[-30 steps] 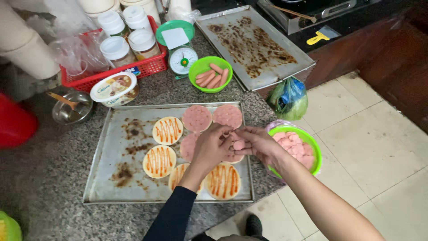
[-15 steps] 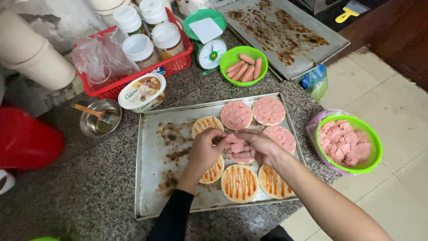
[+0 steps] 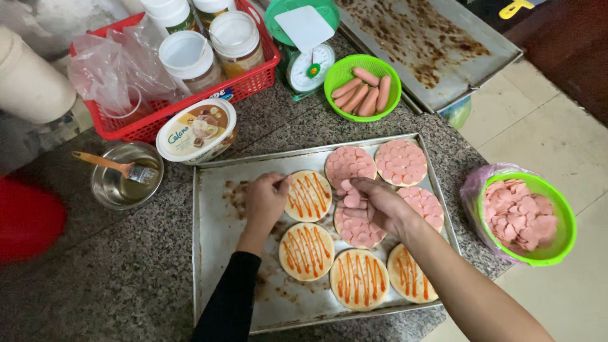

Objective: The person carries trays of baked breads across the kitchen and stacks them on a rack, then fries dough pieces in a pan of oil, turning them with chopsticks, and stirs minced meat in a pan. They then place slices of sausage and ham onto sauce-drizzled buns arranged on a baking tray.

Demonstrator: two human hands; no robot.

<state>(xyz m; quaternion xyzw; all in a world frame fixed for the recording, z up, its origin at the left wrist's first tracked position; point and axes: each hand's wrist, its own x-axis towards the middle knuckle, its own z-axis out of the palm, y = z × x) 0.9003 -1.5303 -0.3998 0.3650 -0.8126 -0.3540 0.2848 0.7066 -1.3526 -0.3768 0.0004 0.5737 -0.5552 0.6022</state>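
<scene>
You stand in food-prep kitchen, small-shop sort. Speckled stone counter (image 3: 95,266) under your hands, tiled floor (image 3: 551,133) beside it. Metal baking tray (image 3: 218,253) carries round dough bases, some sauce-striped, some covered with sausage slices. Second greasy tray (image 3: 443,57) waits behind. Green kitchen scale (image 3: 308,63), red basket (image 3: 247,85) of jars, steel bowl (image 3: 120,190) with basting brush all mark batch cooking.
</scene>
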